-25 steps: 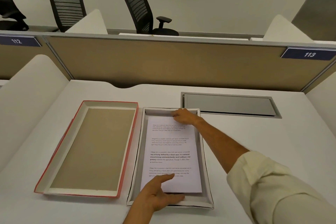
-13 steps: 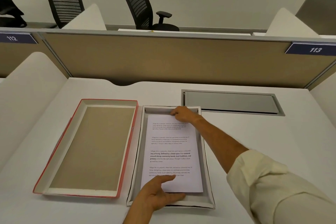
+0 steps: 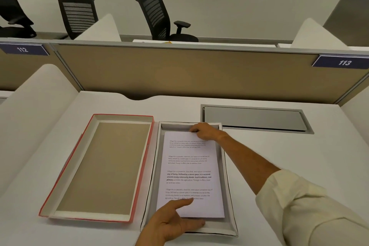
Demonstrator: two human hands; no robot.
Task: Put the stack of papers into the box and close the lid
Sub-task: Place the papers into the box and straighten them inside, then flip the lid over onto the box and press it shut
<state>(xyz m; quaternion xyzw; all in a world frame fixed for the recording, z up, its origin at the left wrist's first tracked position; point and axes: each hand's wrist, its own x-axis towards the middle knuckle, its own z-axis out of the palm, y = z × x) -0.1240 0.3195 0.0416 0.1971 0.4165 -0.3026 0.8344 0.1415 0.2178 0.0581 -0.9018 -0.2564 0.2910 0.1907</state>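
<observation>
A stack of papers (image 3: 189, 173) with printed text lies flat inside the shallow white box (image 3: 219, 230) on the desk. My left hand (image 3: 171, 223) is at the stack's near edge, thumb on top of the sheets and fingers along the edge beneath. My right hand (image 3: 205, 131) reaches to the far end of the box, fingers curled over the stack's top edge. The box lid (image 3: 99, 166), red outside and tan inside, lies upturned on the desk just left of the box.
A grey cable hatch (image 3: 253, 119) is set into the desk behind and right of the box. A tan partition (image 3: 179, 74) closes the back of the desk, and white side dividers (image 3: 36, 116) flank it. Black office chairs stand beyond.
The view has shifted slightly. Both hands and the stack keep the same places in the box.
</observation>
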